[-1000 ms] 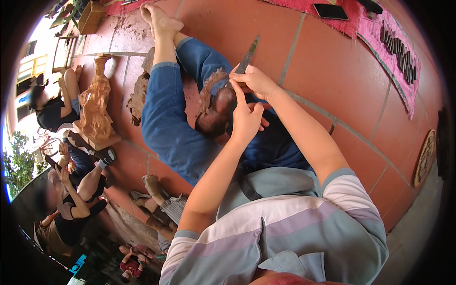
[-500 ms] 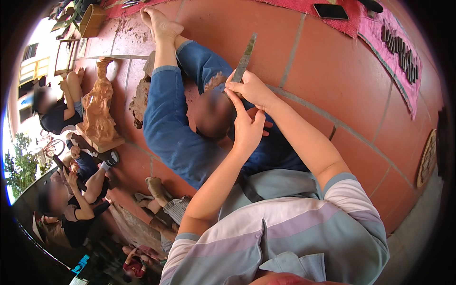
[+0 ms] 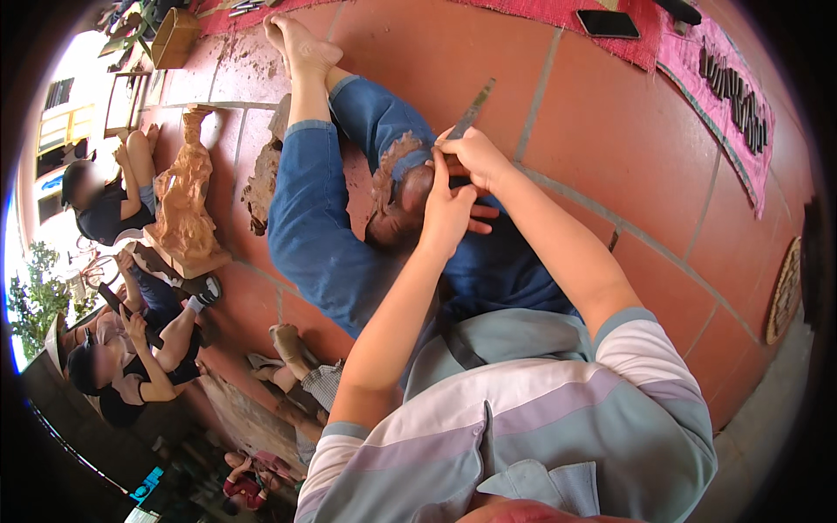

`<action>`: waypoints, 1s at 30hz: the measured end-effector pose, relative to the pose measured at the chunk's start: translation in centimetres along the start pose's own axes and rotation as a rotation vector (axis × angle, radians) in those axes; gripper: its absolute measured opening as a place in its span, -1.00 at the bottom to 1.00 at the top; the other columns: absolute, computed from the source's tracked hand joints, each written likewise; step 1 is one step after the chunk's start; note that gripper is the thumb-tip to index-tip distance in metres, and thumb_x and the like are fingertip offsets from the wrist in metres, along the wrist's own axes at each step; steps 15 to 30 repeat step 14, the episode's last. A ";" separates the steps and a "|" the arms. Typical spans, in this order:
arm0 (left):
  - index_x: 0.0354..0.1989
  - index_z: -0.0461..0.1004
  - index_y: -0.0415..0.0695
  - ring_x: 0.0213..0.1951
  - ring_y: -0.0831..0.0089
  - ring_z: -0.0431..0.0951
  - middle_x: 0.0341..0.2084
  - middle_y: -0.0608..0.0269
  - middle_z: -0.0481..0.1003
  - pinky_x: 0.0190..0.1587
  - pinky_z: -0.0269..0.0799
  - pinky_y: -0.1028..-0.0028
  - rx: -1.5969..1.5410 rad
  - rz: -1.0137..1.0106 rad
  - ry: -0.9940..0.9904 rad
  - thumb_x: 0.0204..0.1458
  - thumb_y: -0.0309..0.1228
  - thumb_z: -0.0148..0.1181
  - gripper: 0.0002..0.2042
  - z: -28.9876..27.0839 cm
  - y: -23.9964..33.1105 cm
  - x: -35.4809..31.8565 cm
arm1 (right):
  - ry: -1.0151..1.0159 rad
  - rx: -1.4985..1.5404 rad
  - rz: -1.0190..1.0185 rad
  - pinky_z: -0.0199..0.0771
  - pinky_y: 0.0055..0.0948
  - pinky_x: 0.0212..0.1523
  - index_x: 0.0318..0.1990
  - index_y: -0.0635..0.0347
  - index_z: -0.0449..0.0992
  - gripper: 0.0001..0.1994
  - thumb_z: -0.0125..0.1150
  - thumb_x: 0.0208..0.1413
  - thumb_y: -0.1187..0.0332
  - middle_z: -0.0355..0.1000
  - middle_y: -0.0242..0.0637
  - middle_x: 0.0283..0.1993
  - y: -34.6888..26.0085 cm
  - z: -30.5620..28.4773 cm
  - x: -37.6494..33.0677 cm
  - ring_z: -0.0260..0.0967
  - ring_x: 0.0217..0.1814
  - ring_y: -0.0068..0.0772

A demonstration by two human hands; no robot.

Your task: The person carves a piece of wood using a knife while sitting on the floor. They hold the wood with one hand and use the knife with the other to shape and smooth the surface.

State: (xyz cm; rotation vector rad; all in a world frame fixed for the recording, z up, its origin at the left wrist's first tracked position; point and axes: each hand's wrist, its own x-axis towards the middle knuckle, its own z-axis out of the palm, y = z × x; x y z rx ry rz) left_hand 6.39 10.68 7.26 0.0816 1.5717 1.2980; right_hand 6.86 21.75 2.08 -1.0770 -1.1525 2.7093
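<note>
A terracotta tiled floor (image 3: 610,174) is sat upon. On the lap, a brown clay lump (image 3: 397,196) is cupped by the left hand (image 3: 449,213), fingers curled around it. Just beyond it, a flat metal blade (image 3: 473,109) is pinched by the right hand (image 3: 478,157). The clay is judged soft, dentable, best cradled underneath.

Bright, even daylight, strongest at the overexposed opening on the far left edge, with only soft shadows across the red tiled floor (image 3: 628,166). Heavy fisheye bending toward a black circular rim, tile joints curving. Sharp at the centre, smeared and darker at lower left; no glare.
</note>
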 end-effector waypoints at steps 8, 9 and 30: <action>0.27 -0.84 0.05 -0.33 0.25 0.62 -0.13 -0.07 0.48 -0.53 0.57 0.47 -0.029 -0.015 -0.062 0.14 -0.60 -0.18 -0.12 -0.2 0.0 0.1 | 0.026 0.002 -0.038 0.52 -0.45 -0.26 -0.30 0.27 0.44 -0.92 0.15 0.09 0.47 0.43 -0.26 -0.38 0.0 0.4 -0.1 0.43 -0.29 -0.45; 0.27 -0.84 0.05 -0.33 0.25 0.62 -0.14 -0.07 0.48 -0.54 0.57 0.47 0.030 0.047 -0.009 0.14 -0.60 -0.18 -0.12 -0.1 -0.3 -0.3 | 0.020 -0.022 -0.013 0.51 -0.47 -0.28 -0.30 0.26 0.43 -0.93 0.15 0.09 0.47 0.43 -0.24 -0.38 -0.1 0.4 0.2 0.43 -0.28 -0.44; 0.28 -0.83 0.09 -0.33 0.24 0.63 -0.13 -0.05 0.49 -0.55 0.56 0.48 0.147 0.146 0.114 0.13 -0.61 -0.15 -0.10 1.6 -0.7 -2.8 | 0.003 -0.431 -0.257 0.41 -0.36 -0.12 -0.27 0.18 0.55 -0.79 0.24 -0.05 0.29 0.54 -0.19 -0.32 0.1 1.2 -1.0 0.48 -0.24 -0.25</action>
